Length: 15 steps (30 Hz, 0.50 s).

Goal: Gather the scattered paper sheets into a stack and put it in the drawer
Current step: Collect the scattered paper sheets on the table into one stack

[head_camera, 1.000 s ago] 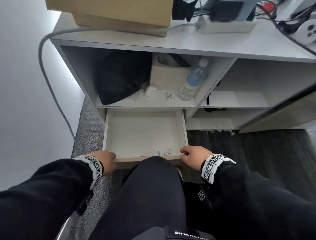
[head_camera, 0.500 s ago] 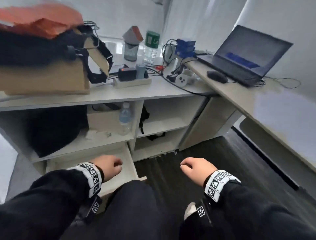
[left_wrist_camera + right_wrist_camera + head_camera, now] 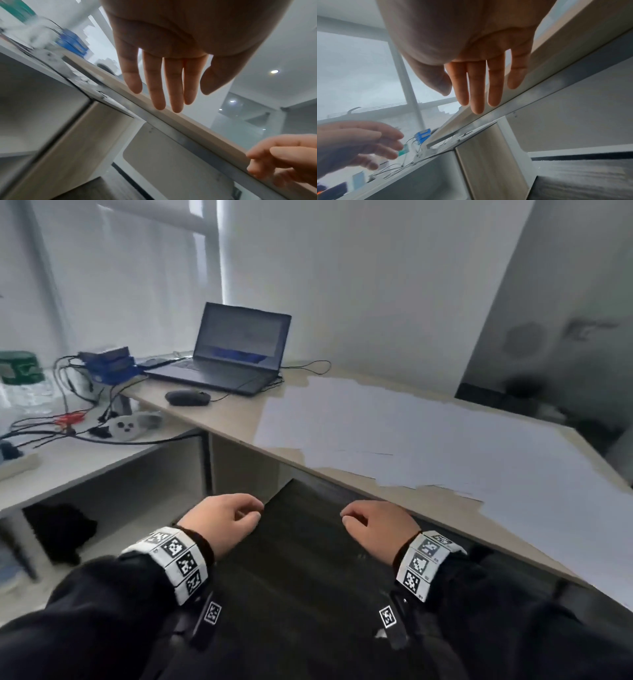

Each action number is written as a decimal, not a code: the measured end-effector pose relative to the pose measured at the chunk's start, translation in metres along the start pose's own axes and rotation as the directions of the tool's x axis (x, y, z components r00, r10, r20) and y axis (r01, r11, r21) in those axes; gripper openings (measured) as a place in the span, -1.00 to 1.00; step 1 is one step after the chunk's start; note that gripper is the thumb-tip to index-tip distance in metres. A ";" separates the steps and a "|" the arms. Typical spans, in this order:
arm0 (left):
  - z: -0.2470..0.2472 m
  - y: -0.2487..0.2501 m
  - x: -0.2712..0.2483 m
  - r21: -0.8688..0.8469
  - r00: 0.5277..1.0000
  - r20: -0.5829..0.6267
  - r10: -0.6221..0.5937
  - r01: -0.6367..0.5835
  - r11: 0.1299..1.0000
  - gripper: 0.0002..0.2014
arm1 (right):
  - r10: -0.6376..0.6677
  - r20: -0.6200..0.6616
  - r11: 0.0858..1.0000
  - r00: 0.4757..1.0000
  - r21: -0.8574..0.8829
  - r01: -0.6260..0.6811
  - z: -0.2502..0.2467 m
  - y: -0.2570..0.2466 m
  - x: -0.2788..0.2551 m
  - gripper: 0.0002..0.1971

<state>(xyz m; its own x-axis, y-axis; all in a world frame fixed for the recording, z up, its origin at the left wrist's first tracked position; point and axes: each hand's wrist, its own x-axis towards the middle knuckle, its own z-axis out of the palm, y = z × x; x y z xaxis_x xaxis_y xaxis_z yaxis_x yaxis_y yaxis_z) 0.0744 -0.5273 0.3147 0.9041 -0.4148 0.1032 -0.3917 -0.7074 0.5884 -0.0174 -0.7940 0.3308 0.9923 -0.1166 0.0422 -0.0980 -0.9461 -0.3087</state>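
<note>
Several white paper sheets [image 3: 428, 446] lie spread and overlapping across the beige desk [image 3: 236, 422] on the right of the head view. My left hand [image 3: 226, 518] and right hand [image 3: 373, 522] hang in the air below the desk's front edge, empty, fingers loosely curled. In the left wrist view the left hand [image 3: 164, 86] shows straight relaxed fingers against the desk edge [image 3: 197, 128]. The right hand [image 3: 481, 88] looks the same in the right wrist view. The drawer is out of view.
An open laptop [image 3: 233, 354] and a dark mouse [image 3: 187, 398] sit at the desk's far left end. A lower white shelf unit [image 3: 85, 463] on the left carries cables, a blue box [image 3: 109, 364] and a green-capped bottle [image 3: 20, 368]. Dark floor lies below my hands.
My hands let go of the open drawer's front and lifted free. My head turned right and up, away from the drawer and onto the desk with the paper sheets.
</note>
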 end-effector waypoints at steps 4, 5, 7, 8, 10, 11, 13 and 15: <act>0.035 0.054 0.022 -0.045 0.988 0.050 0.145 -0.143 0.989 -0.83 | 0.070 -0.121 0.998 0.990 0.006 -0.070 -0.020 0.051 -0.036 -0.70; 0.043 0.064 0.024 -0.053 0.982 0.060 0.180 -0.177 0.983 -0.82 | 0.079 -0.158 0.997 0.984 0.009 -0.078 -0.023 0.060 -0.044 -0.71; 0.056 0.083 0.026 -0.064 0.963 0.085 0.256 -0.251 0.966 -0.80 | 0.086 -0.243 0.996 0.966 0.013 -0.086 -0.026 0.073 -0.056 -0.72; 0.062 0.092 0.027 -0.078 0.952 0.096 0.291 -0.285 0.955 -0.80 | 0.090 -0.279 0.996 0.956 0.022 -0.088 -0.027 0.078 -0.060 -0.73; 0.072 0.107 0.034 -0.132 0.935 0.089 0.344 -0.331 0.934 -0.79 | 0.103 -0.331 0.995 0.938 0.049 -0.092 -0.032 0.086 -0.062 -0.76; 0.077 0.115 0.040 -0.182 0.931 0.075 0.356 -0.339 0.923 -0.80 | 0.116 -0.353 0.993 0.928 0.068 -0.098 -0.035 0.090 -0.061 -0.77; 0.085 0.132 0.055 -0.297 0.931 0.065 0.358 -0.325 0.898 -0.81 | 0.153 -0.408 0.984 0.900 0.145 -0.102 -0.044 0.099 -0.052 -0.79; 0.092 0.152 0.073 -0.381 0.928 0.078 0.363 -0.309 0.871 -0.81 | 0.213 -0.452 0.955 0.867 0.282 -0.088 -0.054 0.108 -0.038 -0.80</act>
<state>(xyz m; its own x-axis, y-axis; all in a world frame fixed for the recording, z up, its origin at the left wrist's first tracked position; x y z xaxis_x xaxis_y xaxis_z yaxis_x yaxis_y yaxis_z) 0.0651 -0.7175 0.3376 0.6838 -0.6864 0.2474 -0.5554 -0.2698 0.7866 -0.0695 -0.9081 0.3477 0.8047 -0.4386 0.4000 -0.1592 -0.8086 -0.5663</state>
